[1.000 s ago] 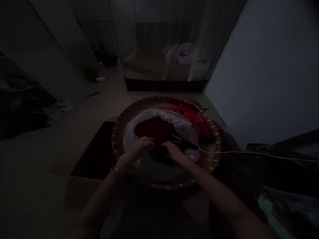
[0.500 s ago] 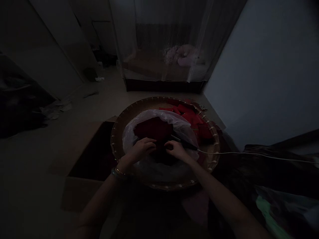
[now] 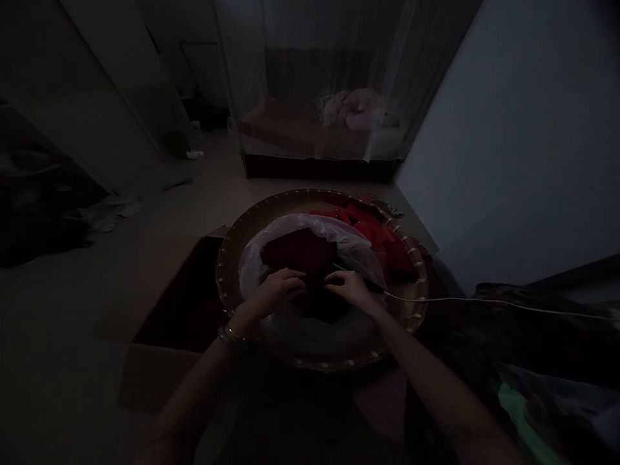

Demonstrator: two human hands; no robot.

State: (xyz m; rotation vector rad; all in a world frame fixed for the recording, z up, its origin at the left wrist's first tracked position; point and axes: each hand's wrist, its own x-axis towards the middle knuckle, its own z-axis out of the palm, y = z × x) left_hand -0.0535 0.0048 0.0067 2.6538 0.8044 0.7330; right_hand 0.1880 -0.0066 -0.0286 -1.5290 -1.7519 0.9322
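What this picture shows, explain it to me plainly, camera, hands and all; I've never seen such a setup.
There is no machine: a person works bare-handed, and the camera, worn on their head, looks forward and down. The left hand and right hand reach over a round woven tray. On it lie an open translucent plastic bag with dark red material inside, and bright red pieces at the right. A black tool with a white cord lies beside the right hand, partly hidden by it. It is too dark to tell whether either hand holds anything.
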